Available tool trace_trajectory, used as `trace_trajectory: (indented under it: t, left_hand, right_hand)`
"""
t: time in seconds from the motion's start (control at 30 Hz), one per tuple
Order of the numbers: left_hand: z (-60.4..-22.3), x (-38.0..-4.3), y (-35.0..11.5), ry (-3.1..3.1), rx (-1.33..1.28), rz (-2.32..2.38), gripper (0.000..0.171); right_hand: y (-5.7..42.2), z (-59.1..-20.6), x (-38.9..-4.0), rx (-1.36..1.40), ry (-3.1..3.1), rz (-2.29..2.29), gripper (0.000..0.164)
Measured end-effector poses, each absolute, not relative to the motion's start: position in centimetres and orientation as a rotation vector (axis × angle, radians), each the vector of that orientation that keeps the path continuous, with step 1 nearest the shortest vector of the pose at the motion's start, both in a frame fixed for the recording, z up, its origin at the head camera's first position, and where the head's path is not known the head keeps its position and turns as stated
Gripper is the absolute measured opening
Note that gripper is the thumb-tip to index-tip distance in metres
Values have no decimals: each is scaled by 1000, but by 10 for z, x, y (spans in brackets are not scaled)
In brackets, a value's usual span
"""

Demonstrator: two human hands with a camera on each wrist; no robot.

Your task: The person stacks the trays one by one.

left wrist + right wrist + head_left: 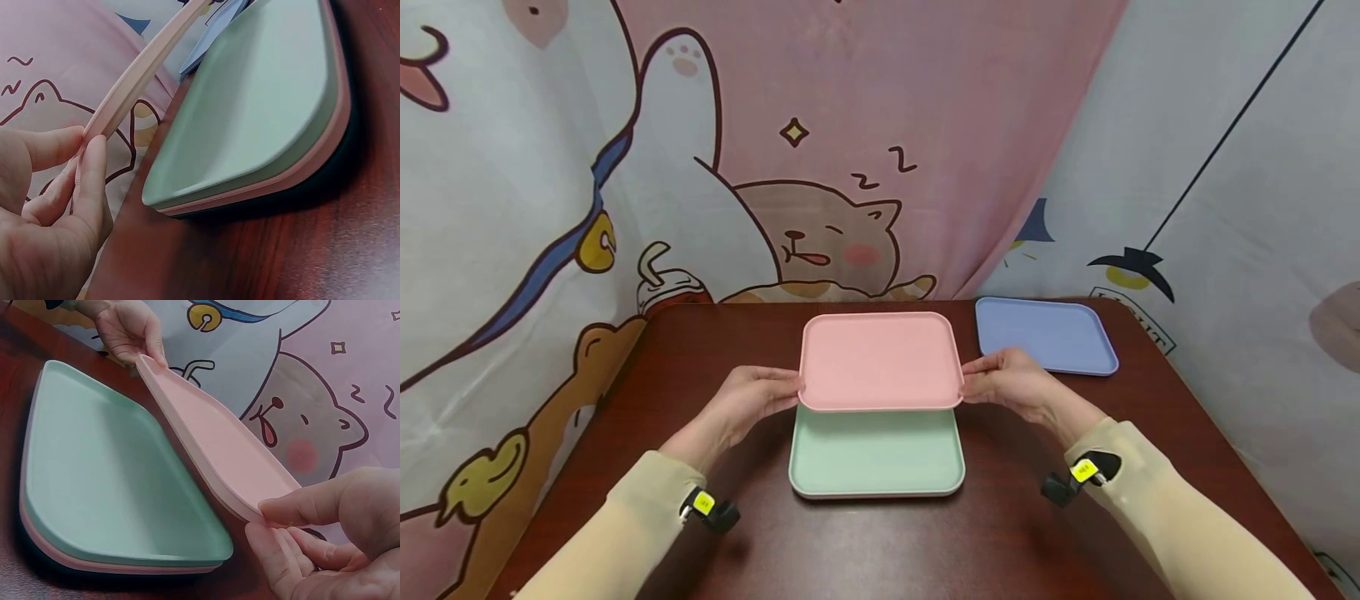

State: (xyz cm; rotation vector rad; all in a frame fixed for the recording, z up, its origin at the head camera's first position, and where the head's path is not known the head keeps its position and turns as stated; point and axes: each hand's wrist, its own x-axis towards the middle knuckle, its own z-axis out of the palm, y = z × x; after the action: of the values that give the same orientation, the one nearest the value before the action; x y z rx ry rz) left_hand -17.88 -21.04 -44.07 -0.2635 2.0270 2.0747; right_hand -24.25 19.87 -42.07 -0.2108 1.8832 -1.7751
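A pink tray (880,362) is held up level between both hands, raised above and behind a stack of trays. My left hand (752,393) pinches its left short edge between thumb and fingers. On the opposite edge, my right hand (1018,383) pinches the rim the same way. Topping the stack is a green tray (877,458), with another pink tray (334,134) under it and a dark layer at the bottom. In the right wrist view the raised tray (219,434) hangs over the table beyond the stack.
A blue tray (1047,336) lies at the back right of the dark brown wooden table (880,550), just behind my right hand. Cartoon-printed curtains (880,100) hang along the table's back and sides. A small black wrist camera (711,510) is strapped to each sleeve.
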Motion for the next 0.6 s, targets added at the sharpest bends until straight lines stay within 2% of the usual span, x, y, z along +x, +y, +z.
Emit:
trace_trajectory:
  t: [0.6]
  left_hand:
    - [-444, -156, -211, 2044, -269, 2039, 34]
  right_hand:
    - [204, -426, -223, -200, 1872, -1740, 49]
